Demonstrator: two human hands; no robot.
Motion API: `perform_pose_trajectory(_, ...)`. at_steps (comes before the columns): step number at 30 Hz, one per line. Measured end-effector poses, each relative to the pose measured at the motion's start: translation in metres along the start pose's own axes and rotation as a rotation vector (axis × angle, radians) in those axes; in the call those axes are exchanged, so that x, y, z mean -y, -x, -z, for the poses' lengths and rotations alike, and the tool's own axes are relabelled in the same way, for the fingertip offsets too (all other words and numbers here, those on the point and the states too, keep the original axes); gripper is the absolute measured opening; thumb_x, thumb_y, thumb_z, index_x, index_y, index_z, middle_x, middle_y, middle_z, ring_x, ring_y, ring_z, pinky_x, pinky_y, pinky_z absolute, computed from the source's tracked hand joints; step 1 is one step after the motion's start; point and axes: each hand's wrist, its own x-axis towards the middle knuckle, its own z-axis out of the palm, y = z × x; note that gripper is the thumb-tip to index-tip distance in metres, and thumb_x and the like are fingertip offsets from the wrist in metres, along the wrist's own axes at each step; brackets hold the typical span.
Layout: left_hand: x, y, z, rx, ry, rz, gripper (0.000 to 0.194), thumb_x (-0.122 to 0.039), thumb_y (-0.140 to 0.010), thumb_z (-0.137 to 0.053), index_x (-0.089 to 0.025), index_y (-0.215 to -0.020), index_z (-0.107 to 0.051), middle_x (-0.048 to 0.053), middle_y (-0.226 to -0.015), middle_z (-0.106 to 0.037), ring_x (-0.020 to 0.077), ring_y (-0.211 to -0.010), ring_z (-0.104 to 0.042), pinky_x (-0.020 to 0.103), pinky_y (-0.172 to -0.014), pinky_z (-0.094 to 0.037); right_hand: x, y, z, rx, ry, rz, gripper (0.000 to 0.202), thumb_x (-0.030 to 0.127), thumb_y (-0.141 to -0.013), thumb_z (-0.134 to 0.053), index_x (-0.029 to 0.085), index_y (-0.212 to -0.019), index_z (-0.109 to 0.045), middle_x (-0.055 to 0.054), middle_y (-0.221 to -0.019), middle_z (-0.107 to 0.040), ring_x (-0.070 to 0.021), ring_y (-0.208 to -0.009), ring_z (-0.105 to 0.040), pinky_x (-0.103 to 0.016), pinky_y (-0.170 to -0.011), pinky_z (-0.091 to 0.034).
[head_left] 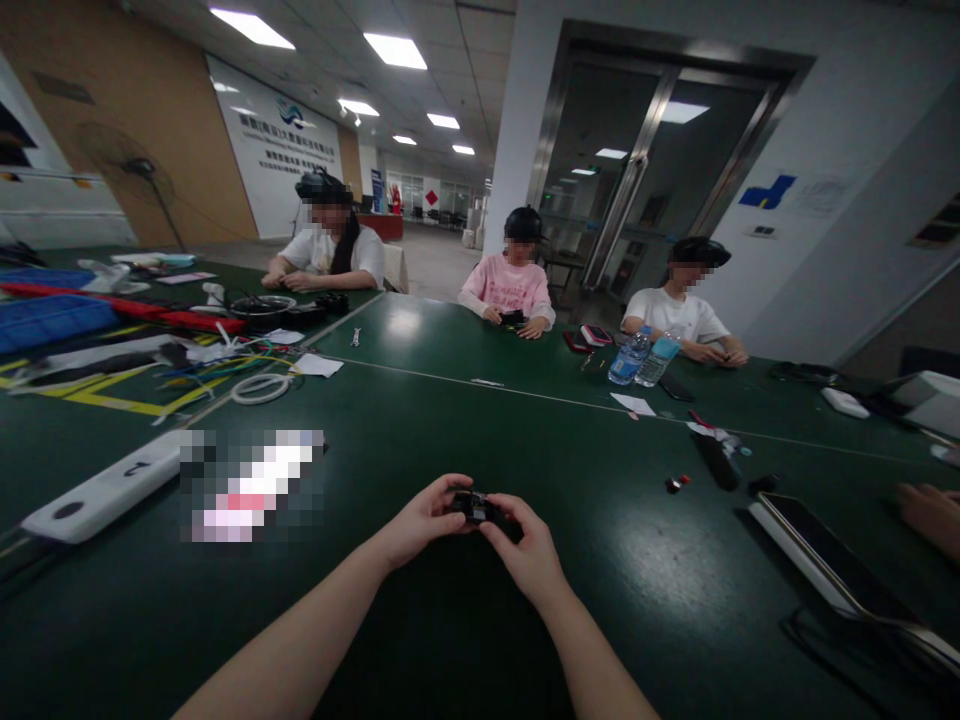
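Both of my hands meet over the dark green table (360, 420), close to my body. Between them is a small black part with silvery bits (474, 507), too small to name. My left hand (427, 522) pinches its left end with thumb and fingers. On the other side, my right hand (525, 545) grips the right end in the same way. The fingers cover much of the part. Left of my hands lies a pixelated bright object (259, 485).
A white power strip (112, 485) lies at left, near cables and a blue tray (56, 322). Rightward are a small red-and-black piece (677, 484), a phone (832, 550) and water bottles (630, 357). Three people sit across the table; another person's hand (930, 515) shows at right.
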Motion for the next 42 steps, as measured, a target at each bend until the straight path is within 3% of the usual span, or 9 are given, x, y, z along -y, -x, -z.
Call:
perform_pose_trajectory(5, -0.0007, 0.0005, 0.0022, -0.021, 0.077, 0.028, 0.041, -0.026, -0.078, -0.061, -0.023, -0.115, -0.046, 0.008, -0.109, -0.058, 0.0218, -0.097, -0.059, 0.043, -0.092, -0.039, 0.0008, 0.001, 0.0015, -0.016, 0.005, 0.006, 0.03, 0.022, -0.07, -0.063, 0.027, -0.1, -0.061, -0.003, -0.103, -0.063, -0.0224, -0.097, -0.058, -0.04, -0.085, -0.046)
perform_pose_trajectory(15, -0.0018, 0.0017, 0.0009, 0.026, 0.09, 0.019, 0.055, -0.017, -0.074, -0.064, -0.025, -0.123, -0.039, 0.007, -0.113, -0.057, 0.0223, -0.104, -0.056, 0.043, -0.096, -0.037, -0.0066, 0.0013, -0.0005, -0.04, -0.043, 0.017, 0.026, 0.022, -0.074, -0.059, 0.027, -0.1, -0.061, -0.004, -0.112, -0.06, -0.0216, -0.105, -0.055, -0.04, -0.091, -0.044)
perform_pose_trajectory(26, 0.0023, -0.0015, 0.0017, -0.073, 0.022, 0.065, 0.049, -0.015, -0.067, -0.071, -0.019, -0.11, -0.046, 0.006, -0.099, -0.063, 0.0193, -0.089, -0.062, 0.042, -0.091, -0.041, -0.0059, 0.0018, -0.0006, -0.025, -0.035, 0.004, 0.026, 0.022, -0.074, -0.06, 0.025, -0.1, -0.061, -0.005, -0.114, -0.059, -0.0218, -0.104, -0.056, -0.041, -0.091, -0.045)
perform_pose_trajectory(42, 0.0008, -0.0001, 0.0003, -0.09, -0.029, 0.047, 0.05, -0.017, -0.066, -0.071, -0.02, -0.111, -0.048, 0.007, -0.101, -0.062, 0.02, -0.091, -0.061, 0.042, -0.09, -0.041, 0.0023, 0.0031, 0.0015, 0.007, 0.015, -0.014, 0.026, 0.023, -0.076, -0.058, 0.026, -0.102, -0.059, -0.004, -0.115, -0.057, -0.0213, -0.108, -0.052, -0.04, -0.09, -0.044)
